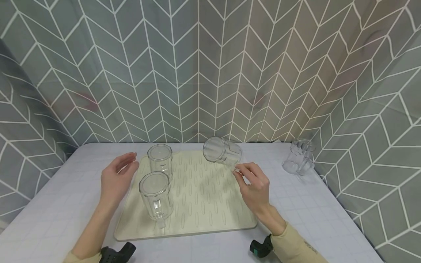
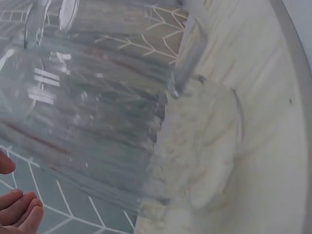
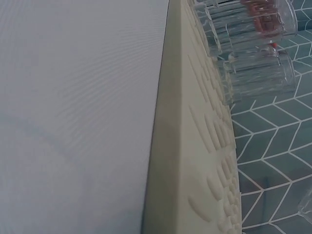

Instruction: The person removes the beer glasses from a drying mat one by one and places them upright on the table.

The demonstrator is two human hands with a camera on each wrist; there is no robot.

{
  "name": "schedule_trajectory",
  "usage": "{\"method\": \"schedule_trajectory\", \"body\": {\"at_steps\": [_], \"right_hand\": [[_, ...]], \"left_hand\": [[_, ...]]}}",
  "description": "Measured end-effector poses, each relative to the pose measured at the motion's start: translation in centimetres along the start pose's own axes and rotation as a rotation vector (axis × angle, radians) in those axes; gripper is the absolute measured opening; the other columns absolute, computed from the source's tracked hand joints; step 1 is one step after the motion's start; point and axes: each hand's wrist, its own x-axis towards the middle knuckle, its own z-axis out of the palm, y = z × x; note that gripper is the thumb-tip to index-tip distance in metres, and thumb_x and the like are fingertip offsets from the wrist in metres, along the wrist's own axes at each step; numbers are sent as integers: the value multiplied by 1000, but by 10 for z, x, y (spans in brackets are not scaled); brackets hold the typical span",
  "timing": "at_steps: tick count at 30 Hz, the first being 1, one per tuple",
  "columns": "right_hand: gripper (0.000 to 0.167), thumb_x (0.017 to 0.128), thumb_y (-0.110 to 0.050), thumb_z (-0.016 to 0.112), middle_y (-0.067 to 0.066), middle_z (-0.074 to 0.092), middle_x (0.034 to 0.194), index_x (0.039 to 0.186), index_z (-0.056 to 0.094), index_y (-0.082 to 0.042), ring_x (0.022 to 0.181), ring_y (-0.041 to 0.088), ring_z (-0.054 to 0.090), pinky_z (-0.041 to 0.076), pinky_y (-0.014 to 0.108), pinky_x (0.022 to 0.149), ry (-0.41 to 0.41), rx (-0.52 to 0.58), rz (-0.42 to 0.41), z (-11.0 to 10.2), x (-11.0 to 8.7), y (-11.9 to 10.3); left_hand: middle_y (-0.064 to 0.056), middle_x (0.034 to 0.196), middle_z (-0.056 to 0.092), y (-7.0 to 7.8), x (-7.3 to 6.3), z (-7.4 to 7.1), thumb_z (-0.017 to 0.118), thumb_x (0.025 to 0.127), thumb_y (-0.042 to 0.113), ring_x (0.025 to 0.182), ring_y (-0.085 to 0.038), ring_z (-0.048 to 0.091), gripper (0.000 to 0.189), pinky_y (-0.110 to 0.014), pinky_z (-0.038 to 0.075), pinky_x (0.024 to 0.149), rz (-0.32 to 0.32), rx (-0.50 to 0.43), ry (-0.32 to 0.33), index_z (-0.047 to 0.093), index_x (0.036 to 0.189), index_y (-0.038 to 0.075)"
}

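Note:
In the head view my right hand (image 1: 254,186) pinches the handle of a clear glass mug (image 1: 222,150) between thumb and fingers. That mug lies tilted on its side over the back right part of a cream ridged mat (image 1: 197,204), one round end facing left. My left hand (image 1: 116,179) holds nothing, its fingers loosely bent, just left of two more glass mugs. Of these, the nearer mug (image 1: 156,195) stands at the mat's front left with its handle toward me; the farther mug (image 1: 160,159) stands behind it. Left fingertips (image 2: 19,209) show beside a mug (image 2: 97,112) in the left wrist view.
Another clear glass mug (image 1: 297,159) stands on the white table cover (image 1: 299,208) at the far right, close to the patterned curtain (image 1: 210,73). The curtain closes off the back and both sides. In the right wrist view the mat's raised edge (image 3: 165,146) shows.

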Motion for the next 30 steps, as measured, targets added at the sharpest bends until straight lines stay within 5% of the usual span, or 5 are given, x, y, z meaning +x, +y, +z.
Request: {"method": "schedule_trajectory", "body": {"at_steps": [10,30], "right_hand": [[23,69,12,82,7,68,82,88,75,0,70,17,64,53,20,62,-1,27,-31,-2,5,-7],[23,69,10,81,6,68,84,89,75,-1,72,19,65,55,26,61,-19,59,-94,-5,9,-25]], "left_hand": [[-13,130,64,32,-11,10,68,93,8,116,5,58,39,-12,47,102,177,-98,-39,61,131,1],[7,130,65,67,-43,28,82,84,19,123,-9,63,49,-8,48,97,248,-51,-142,64,129,18]]}}
